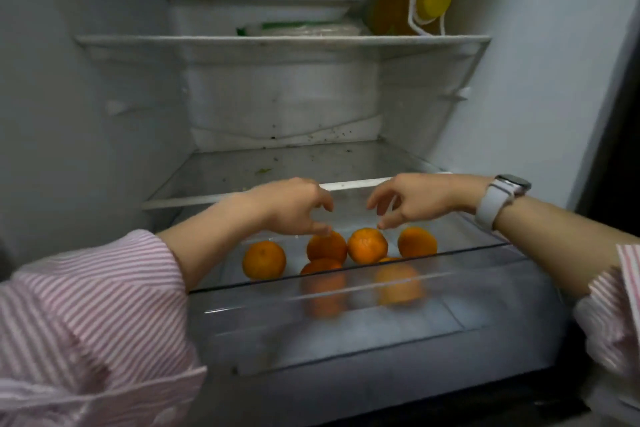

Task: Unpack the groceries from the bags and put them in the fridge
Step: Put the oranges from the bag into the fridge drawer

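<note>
Clear drawer (346, 333) stood pulled out at the fridge (86, 97) bottom. Six oranges (367, 245) lay inside, round, bright, dull-skinned; two nearest seen blurred through the front wall. Left hand (294, 206) hung over them, fingers loosely curled, empty, one fingertip at or just above an orange; contact unclear. Right hand (412, 198), watch (502, 199) on wrist, fingers relaxed and spread, empty, just above the fruit. Beyond: a stained glass shelf (277, 170). Upper shelf (277, 40) carried a yellow-capped bottle (412, 7) on its side.
</note>
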